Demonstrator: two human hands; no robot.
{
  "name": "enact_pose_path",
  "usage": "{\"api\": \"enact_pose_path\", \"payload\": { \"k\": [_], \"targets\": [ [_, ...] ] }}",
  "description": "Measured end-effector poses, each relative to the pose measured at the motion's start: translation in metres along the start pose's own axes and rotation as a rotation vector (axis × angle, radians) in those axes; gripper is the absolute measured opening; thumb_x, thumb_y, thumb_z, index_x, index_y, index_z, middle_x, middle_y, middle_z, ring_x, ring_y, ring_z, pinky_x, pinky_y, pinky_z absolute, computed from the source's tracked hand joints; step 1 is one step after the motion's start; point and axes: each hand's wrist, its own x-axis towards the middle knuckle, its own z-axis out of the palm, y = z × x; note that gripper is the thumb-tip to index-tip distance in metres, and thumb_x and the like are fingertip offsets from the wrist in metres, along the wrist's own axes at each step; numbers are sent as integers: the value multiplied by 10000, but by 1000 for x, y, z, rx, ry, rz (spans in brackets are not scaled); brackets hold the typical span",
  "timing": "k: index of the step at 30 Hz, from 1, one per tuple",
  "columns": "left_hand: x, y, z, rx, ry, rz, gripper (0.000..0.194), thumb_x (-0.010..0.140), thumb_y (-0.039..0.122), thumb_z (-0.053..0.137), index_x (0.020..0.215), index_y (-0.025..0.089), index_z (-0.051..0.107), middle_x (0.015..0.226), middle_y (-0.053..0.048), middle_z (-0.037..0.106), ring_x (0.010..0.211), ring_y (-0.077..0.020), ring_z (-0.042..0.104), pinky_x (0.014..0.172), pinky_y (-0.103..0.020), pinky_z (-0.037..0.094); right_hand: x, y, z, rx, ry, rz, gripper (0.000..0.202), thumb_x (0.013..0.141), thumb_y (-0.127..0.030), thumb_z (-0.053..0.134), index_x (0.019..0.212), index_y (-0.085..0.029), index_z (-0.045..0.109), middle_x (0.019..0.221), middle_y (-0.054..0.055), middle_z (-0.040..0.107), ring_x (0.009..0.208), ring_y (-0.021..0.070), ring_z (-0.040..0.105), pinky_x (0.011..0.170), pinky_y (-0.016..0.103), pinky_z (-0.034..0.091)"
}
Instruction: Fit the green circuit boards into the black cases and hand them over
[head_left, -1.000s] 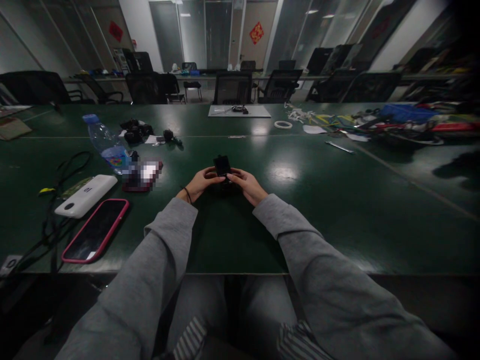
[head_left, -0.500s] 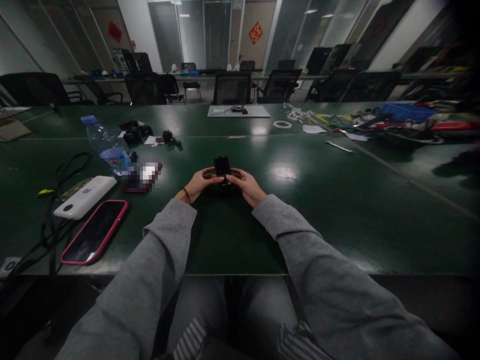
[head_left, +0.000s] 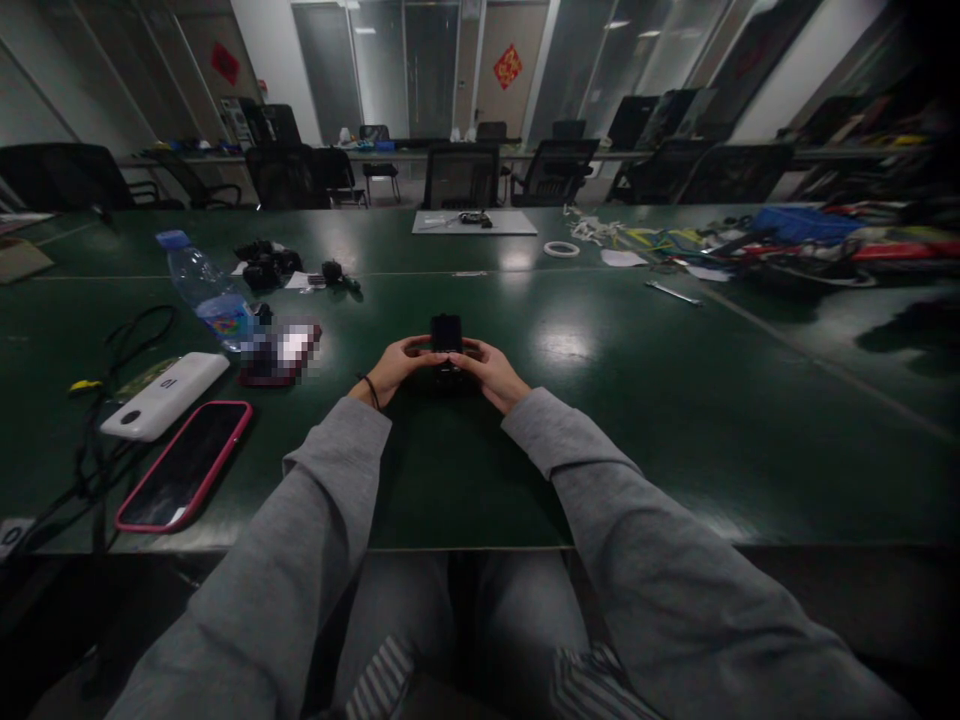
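Observation:
A small black device (head_left: 447, 334) with a flat, screen-like upper part stands on the green table (head_left: 465, 480), straight in front of me. Its exact kind is too dark to make out. My left hand (head_left: 399, 366) grips it from the left, and my right hand (head_left: 490, 371) grips it from the right. Both thumbs meet across its front, near the middle. The other fingers curl behind it and are partly hidden.
On the left are a plastic bottle (head_left: 206, 292), a white power bank (head_left: 166, 396), a pink-cased phone (head_left: 185, 466), another phone (head_left: 281, 356) and black cables. Farther off lie a white board (head_left: 506, 224), a white ring (head_left: 561, 249), a wrench (head_left: 673, 293) and a blue item (head_left: 806, 225) among clutter.
The black device's upper part now looks straighter, where it leaned slightly left before. Both hands keep their hold with the thumbs nearly still. The whole view has shifted a little.

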Motion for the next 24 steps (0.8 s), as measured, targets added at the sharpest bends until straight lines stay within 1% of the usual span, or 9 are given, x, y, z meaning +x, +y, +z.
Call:
{"api": "enact_pose_path", "payload": {
  "k": [3, 6, 8, 11, 13, 16, 20, 24],
  "targets": [
    [0, 0, 0, 3, 1, 11, 736, 561, 290, 891, 1215, 112, 604, 1047, -121, 690, 917, -203, 654, 882, -364, 467, -1, 1, 2, 8, 18, 3, 708, 568, -343, 899, 1167, -168, 565, 985, 50, 664, 915, 184, 632, 991, 402, 453],
    [0, -1, -1, 33, 3, 13, 778, 573, 303, 889, 1258, 125, 566, 1045, -116, 678, 904, -192, 646, 840, -342, 472, -3, 0, 4, -3, 26, -8, 701, 571, -347, 896, 1163, -165, 568, 969, 50, 663, 915, 186, 631, 993, 409, 449],
    [0, 0, -2, 53, 2, 16, 792, 593, 327, 880, 1285, 139, 544, 1022, -107, 675, 862, -174, 638, 774, -312, 471, -3, -1, 5, -5, 34, -14, 707, 562, -355, 899, 1156, -160, 568, 957, 51, 661, 916, 189, 632, 988, 410, 453],
    [0, 0, -1, 65, 22, 21, 726, 661, 412, 833, 1276, 145, 554, 966, -87, 667, 756, -128, 603, 658, -261, 432, -3, -2, 6, -17, 45, -22, 716, 551, -365, 903, 1147, -154, 569, 952, 53, 661, 933, 192, 628, 994, 412, 449],
    [0, -1, 0, 57, 52, 25, 691, 676, 441, 817, 1248, 141, 570, 950, -80, 663, 711, -109, 582, 626, -248, 416, -3, -2, 6, -32, 43, -24, 718, 554, -371, 901, 1152, -154, 569, 956, 55, 662, 948, 193, 626, 1001, 418, 444],
    [2, -3, 0, 42, 68, 34, 695, 661, 430, 829, 1240, 144, 572, 984, -92, 668, 748, -128, 609, 666, -261, 446, -2, -1, 5, -48, 45, -17, 717, 570, -376, 895, 1169, -160, 565, 972, 58, 663, 963, 197, 628, 1002, 425, 447],
    [3, -4, -1, 87, 43, 59, 718, 672, 438, 816, 1272, 148, 548, 1010, -112, 679, 860, -184, 646, 744, -303, 481, -1, 2, 4, -50, 41, -32, 698, 594, -376, 885, 1173, -157, 563, 981, 66, 668, 961, 199, 634, 988, 422, 460],
    [5, -6, -4, 149, 52, 103, 721, 679, 458, 805, 1269, 140, 538, 972, -107, 685, 869, -200, 650, 778, -327, 482, -1, 2, 4, -63, 32, -36, 696, 602, -379, 880, 1178, -156, 558, 995, 74, 668, 970, 203, 633, 983, 421, 463]
  ]
}}
